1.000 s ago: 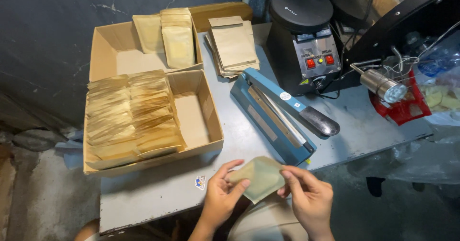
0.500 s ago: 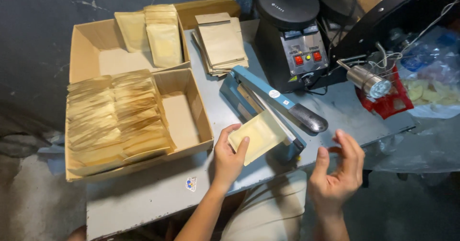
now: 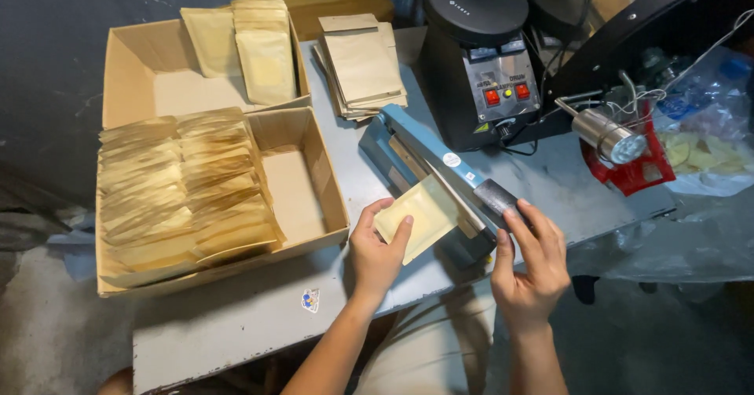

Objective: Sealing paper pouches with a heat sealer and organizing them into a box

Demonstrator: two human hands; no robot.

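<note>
- Pouch (image 3: 420,221): flat tan packet at lower centre of the frame, one end laid across the bed of the blue sealer (image 3: 440,183), the rest overhanging toward the person.
- Left hand (image 3: 377,250): fingers flat on the pouch's near end, thumb at its edge, pressing it in place rather than pinching.
- Right hand (image 3: 528,263): fingers curled over the black grip of the sealer arm; arm appears lowered onto the pouch.
- Risk: left fingertips lie close to the sealing bar; a slip toward it could trap or burn them.
- Risk: a skewed pouch would likely seal crooked or wrinkled.
- Risk: the sealer sits near the table (image 3: 236,332) edge; a hard press could shift it.
- Orientation: the pouch's long axis runs lower left to upper right, crossing the bar; the sealed end points upper right.
</note>
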